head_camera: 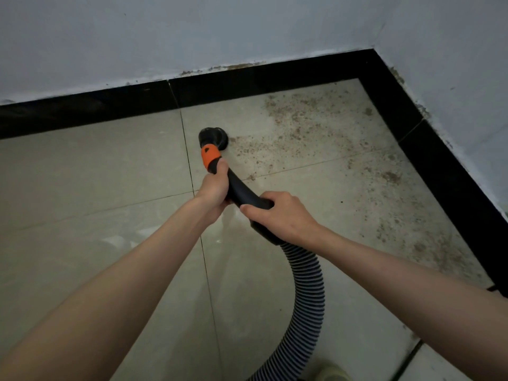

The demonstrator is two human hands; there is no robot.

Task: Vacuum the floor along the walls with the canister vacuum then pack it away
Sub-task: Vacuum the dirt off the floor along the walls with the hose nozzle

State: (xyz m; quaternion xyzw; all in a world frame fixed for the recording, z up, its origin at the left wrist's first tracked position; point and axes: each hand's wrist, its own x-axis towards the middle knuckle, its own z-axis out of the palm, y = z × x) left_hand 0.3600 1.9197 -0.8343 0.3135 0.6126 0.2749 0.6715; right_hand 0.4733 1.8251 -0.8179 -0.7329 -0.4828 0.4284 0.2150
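The floor of pale grey-beige square tiles (96,166) meets two pale blue painted walls (192,37) in a corner at the upper right, and a glossy black skirting band (275,81) runs along the foot of both walls. Brown crumbs and dust (316,127) lie scattered over the tiles near this corner and along the right wall; the paint just above the skirting is chipped and stained.

The small round black brush nozzle (214,136) of the vacuum stands on the floor at the left edge of the dirt, near the back wall. Behind it comes an orange collar (210,156), then the curved black plastic handle tube (242,192). The left hand (214,188) has its grip clenched around the tube just behind the collar. The right hand (283,215) grasps the tube's rear end from above, where the ribbed grey-black hose (308,303) begins and curves down toward the bottom edge.
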